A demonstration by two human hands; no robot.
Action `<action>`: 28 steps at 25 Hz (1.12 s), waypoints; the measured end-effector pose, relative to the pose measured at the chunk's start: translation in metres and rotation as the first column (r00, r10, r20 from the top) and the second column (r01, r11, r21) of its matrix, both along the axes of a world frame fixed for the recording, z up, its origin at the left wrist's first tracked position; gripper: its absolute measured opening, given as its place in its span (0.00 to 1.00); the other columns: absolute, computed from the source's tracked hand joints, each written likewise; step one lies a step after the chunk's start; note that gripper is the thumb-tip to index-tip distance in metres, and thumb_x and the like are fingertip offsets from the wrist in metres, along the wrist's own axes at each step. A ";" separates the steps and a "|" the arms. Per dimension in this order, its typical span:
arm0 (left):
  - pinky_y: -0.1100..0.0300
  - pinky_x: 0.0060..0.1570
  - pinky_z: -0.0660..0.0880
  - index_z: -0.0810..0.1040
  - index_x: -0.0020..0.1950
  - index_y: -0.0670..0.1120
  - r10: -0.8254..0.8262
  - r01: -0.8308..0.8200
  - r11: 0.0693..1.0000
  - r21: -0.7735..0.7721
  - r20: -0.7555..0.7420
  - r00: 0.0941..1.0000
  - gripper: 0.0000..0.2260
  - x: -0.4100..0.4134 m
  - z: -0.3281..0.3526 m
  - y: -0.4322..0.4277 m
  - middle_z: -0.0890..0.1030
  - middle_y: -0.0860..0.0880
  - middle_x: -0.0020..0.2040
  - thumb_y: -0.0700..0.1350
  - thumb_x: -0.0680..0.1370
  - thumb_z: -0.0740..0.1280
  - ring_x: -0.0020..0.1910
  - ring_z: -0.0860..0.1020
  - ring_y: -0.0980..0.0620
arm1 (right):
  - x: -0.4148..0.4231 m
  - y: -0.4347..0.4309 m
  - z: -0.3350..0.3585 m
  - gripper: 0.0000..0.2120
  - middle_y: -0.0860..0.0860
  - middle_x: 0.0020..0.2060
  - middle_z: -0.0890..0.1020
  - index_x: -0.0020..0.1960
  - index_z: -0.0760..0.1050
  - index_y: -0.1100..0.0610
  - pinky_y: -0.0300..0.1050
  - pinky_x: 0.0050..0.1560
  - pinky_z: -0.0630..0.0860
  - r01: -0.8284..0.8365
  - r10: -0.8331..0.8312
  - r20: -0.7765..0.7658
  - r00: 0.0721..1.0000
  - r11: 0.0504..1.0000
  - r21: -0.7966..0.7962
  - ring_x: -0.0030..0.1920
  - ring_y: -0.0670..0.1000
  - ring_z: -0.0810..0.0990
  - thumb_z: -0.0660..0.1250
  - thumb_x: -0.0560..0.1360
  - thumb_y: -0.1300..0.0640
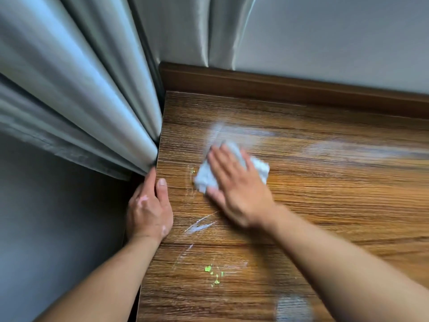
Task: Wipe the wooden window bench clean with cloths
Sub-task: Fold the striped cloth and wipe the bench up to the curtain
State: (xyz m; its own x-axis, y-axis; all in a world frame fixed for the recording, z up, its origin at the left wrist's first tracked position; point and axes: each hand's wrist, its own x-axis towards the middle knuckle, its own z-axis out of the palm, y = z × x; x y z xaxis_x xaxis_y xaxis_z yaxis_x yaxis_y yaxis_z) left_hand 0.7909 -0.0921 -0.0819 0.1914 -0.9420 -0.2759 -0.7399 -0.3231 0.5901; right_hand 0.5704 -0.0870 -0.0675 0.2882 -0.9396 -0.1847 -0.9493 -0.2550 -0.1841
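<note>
- While the right hand [236, 182] lies flat on it with straight, spread fingers, a crumpled white cloth [204, 180] is pressed onto the wooden window bench [325, 205] near its left end, with cloth showing on both sides of the blurred hand.
- The left hand [148, 205] grips the bench's left edge just beside the cloth, with the thumb on top and the fingers down the side.
- Bright green crumbs [213, 274] lie on the near part of the bench, apart from the cloth. Smaller green specks [192, 170] sit just beside the cloth's left edge.
- White streaks [199, 225] mark the wood between the two hands.
- Grey curtain folds [81, 101] hang against the bench's left edge above the left hand.
- A dark wooden rail [278, 87] borders the back of the bench.
</note>
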 end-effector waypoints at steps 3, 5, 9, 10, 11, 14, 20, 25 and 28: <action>0.50 0.60 0.73 0.70 0.75 0.54 -0.003 0.003 1.000 0.021 0.003 1.000 0.21 -0.002 -0.001 -0.001 0.79 0.43 0.68 0.54 0.84 0.52 0.62 0.77 0.37 | 0.008 0.066 0.007 0.32 0.52 0.83 0.50 0.84 0.49 0.56 0.59 0.81 0.44 -0.257 0.255 0.027 0.966 0.962 0.096 0.83 0.51 0.43 0.48 0.85 0.40; 0.50 0.59 0.73 0.70 0.76 0.55 0.004 -0.005 0.999 0.032 0.009 1.000 0.21 -0.003 0.000 -0.002 0.79 0.44 0.68 0.54 0.84 0.53 0.62 0.77 0.37 | -0.014 0.042 0.004 0.30 0.49 0.83 0.50 0.84 0.50 0.53 0.56 0.80 0.42 -0.300 0.294 0.070 0.953 0.948 0.106 0.82 0.48 0.44 0.47 0.86 0.41; 0.51 0.57 0.74 0.68 0.76 0.57 -0.003 0.003 1.000 0.021 0.008 1.000 0.22 0.000 0.000 -0.001 0.80 0.45 0.68 0.56 0.83 0.51 0.61 0.78 0.39 | -0.038 -0.084 -0.005 0.29 0.54 0.82 0.56 0.82 0.58 0.55 0.63 0.79 0.53 -0.024 0.024 0.046 0.999 1.000 -0.014 0.82 0.55 0.53 0.50 0.85 0.43; 0.51 0.57 0.74 0.68 0.76 0.57 -0.008 0.008 1.000 0.018 0.007 1.000 0.23 0.000 -0.001 -0.002 0.80 0.46 0.67 0.57 0.83 0.50 0.61 0.78 0.39 | -0.036 -0.103 -0.007 0.29 0.55 0.82 0.59 0.81 0.59 0.56 0.65 0.78 0.54 0.038 -0.036 0.043 0.998 0.998 -0.051 0.81 0.56 0.55 0.51 0.85 0.43; 0.50 0.57 0.74 0.68 0.76 0.57 -0.014 0.014 1.000 0.019 0.010 1.000 0.23 0.001 -0.002 -0.003 0.80 0.46 0.67 0.58 0.82 0.49 0.61 0.78 0.39 | -0.030 -0.109 -0.009 0.29 0.56 0.81 0.61 0.81 0.60 0.56 0.65 0.78 0.54 0.085 -0.081 0.057 0.995 0.994 -0.070 0.81 0.56 0.55 0.51 0.85 0.43; 0.50 0.58 0.75 0.66 0.77 0.58 -0.019 0.017 0.998 0.053 0.030 0.999 0.25 0.003 -0.002 -0.002 0.79 0.45 0.68 0.59 0.81 0.48 0.61 0.77 0.38 | 0.011 -0.047 -0.008 0.29 0.52 0.82 0.58 0.82 0.57 0.55 0.62 0.80 0.48 0.033 -0.028 0.104 0.994 0.998 -0.048 0.83 0.53 0.50 0.49 0.86 0.42; 0.48 0.59 0.75 0.66 0.77 0.60 -0.006 0.005 0.995 0.098 0.018 1.000 0.26 -0.001 0.001 -0.001 0.78 0.47 0.69 0.62 0.81 0.46 0.62 0.77 0.39 | -0.019 0.043 -0.002 0.23 0.57 0.72 0.72 0.76 0.72 0.54 0.63 0.79 0.54 -0.158 0.167 0.094 0.982 0.983 -0.093 0.77 0.58 0.64 0.63 0.83 0.50; 0.50 0.60 0.75 0.65 0.78 0.61 -0.003 0.002 0.994 0.112 0.013 1.000 0.25 0.000 0.000 -0.002 0.77 0.48 0.71 0.61 0.82 0.46 0.64 0.77 0.42 | 0.001 0.026 -0.008 0.27 0.59 0.79 0.64 0.80 0.61 0.61 0.58 0.79 0.52 0.234 -0.231 0.044 0.972 0.967 -0.099 0.80 0.62 0.60 0.61 0.83 0.56; 0.51 0.62 0.73 0.65 0.78 0.59 -0.004 0.004 0.994 0.106 0.001 1.000 0.24 -0.001 0.001 -0.002 0.77 0.47 0.71 0.59 0.83 0.47 0.65 0.76 0.42 | 0.018 -0.016 -0.001 0.29 0.56 0.82 0.53 0.82 0.54 0.59 0.57 0.81 0.46 0.149 -0.146 0.113 0.983 0.989 -0.022 0.82 0.58 0.49 0.49 0.85 0.47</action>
State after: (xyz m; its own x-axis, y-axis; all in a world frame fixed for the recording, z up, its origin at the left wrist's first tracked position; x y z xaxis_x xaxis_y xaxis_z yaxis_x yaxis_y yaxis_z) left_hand 0.7894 -0.0943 -0.0813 0.1880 -0.9082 -0.3739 -0.7419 -0.3808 0.5519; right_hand 0.5883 -0.1028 -0.0689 0.1633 -0.9779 -0.1302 -0.9510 -0.1208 -0.2847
